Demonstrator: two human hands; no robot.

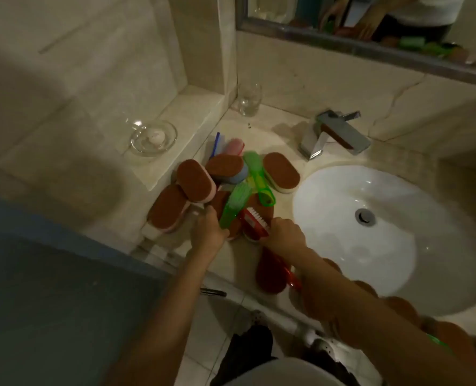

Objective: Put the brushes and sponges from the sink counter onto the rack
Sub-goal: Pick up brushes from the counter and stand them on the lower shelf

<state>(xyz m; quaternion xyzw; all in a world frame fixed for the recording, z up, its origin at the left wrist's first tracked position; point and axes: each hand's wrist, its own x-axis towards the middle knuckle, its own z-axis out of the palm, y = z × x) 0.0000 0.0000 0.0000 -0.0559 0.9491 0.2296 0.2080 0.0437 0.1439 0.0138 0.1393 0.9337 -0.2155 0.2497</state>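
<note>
A heap of brown-topped sponges point(195, 181) and brushes lies on the marble counter point(261, 135) left of the sink. My left hand point(207, 235) grips the near end of a green brush point(235, 203) in the pile. My right hand point(285, 236) holds a red brush with white bristles point(255, 222) beside it. A second green brush point(257, 175) and a blue-sided sponge point(227, 168) lie further back. Another red brush point(270, 271) sits at the counter's front edge under my right forearm. No rack is visible.
The white sink basin point(392, 235) fills the right side, with a chrome tap point(331, 133) behind it. A drinking glass point(249, 100) stands in the back corner and a glass dish point(153, 136) on the left ledge. A mirror point(370, 20) hangs above.
</note>
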